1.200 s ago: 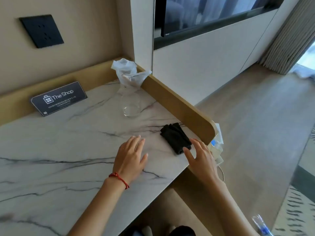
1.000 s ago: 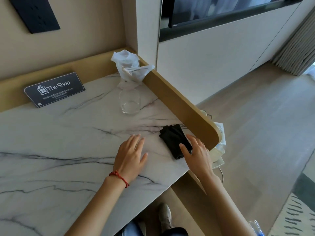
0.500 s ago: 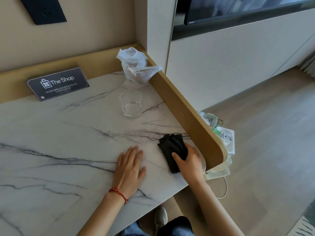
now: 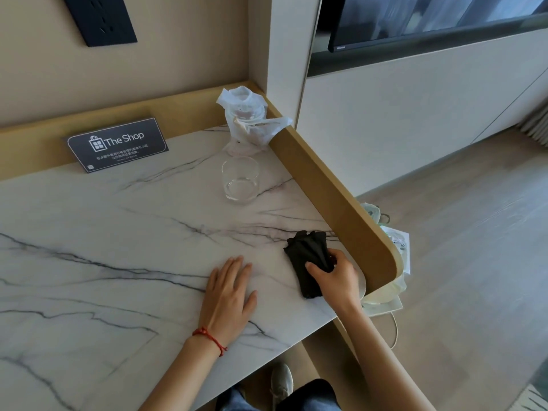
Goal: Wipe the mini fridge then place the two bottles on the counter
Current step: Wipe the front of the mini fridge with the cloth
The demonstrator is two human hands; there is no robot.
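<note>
A folded black cloth (image 4: 305, 250) lies on the white marble counter (image 4: 118, 232) near its right front corner. My right hand (image 4: 335, 277) rests on the cloth's near half, with thumb and fingers closed around it. My left hand (image 4: 228, 295) lies flat on the counter, fingers spread, a red string on the wrist. No fridge and no bottles are in view.
An empty clear glass (image 4: 240, 180) stands mid-counter. Behind it, crumpled white tissue (image 4: 246, 117) sits in the back corner. A dark sign reading "The Shop" (image 4: 117, 143) leans on the back ledge. A wooden raised edge (image 4: 335, 200) borders the counter's right side. White bags (image 4: 391, 259) lie on the floor beyond.
My right hand has moved left from the counter's edge onto the black cloth and closed on it. My left hand stayed flat. The view has shifted left and downward.
</note>
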